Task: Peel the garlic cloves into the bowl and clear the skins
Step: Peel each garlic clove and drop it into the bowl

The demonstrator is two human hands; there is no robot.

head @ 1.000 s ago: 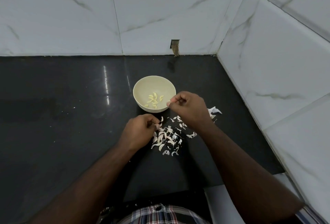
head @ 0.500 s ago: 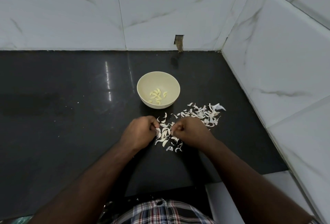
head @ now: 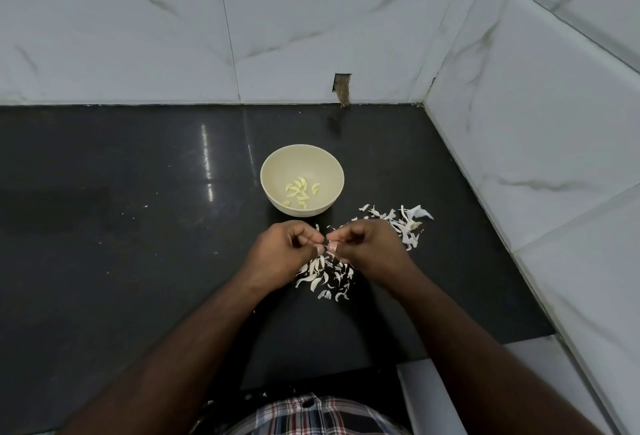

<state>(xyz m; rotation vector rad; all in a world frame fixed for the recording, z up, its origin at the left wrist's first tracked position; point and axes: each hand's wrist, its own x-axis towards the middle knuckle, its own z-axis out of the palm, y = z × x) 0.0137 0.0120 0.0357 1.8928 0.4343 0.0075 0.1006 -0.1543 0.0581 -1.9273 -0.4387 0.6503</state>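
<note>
Both hands, left [head: 281,254] and right [head: 369,250], pinch one clove [head: 325,248] between fingertips just this side of the bowl [head: 277,171], nearer my right.

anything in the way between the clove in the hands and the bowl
Nothing visible. The left hand and right hand pinch a small piece, presumably a clove, just short of the bowl. Only bare dark counter lies between; the skins sit flat, right and below.

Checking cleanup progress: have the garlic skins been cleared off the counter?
No, loose garlic skins lie scattered on the black counter beside the bowl and under both hands.
</note>
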